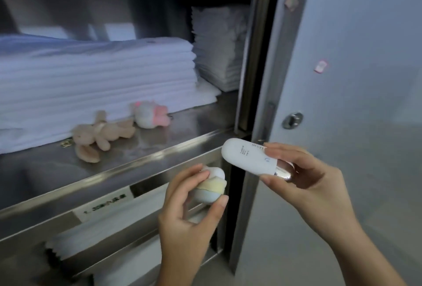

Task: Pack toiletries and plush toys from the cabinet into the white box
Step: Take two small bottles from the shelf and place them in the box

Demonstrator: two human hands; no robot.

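My right hand (303, 180) grips a white toiletry tube (246, 158) with a shiny silver cap, held slanted in front of the cabinet's right post. My left hand (189, 208) holds a small rounded pastel item (211, 188), white, yellow and pale blue, just below the shelf's front lip. On the steel shelf (187, 126) lie two plush toys: a beige bunny (100, 136) on its side and a white toy with pink parts (150, 114) behind it. The white box is out of view.
A tall stack of folded white linen (96, 75) fills the shelf behind the toys, with a pile of white packets (219, 48) to its right. A lower shelf holds more white packets (109, 224). The open cabinet door (342, 80) with its latch stands at the right.
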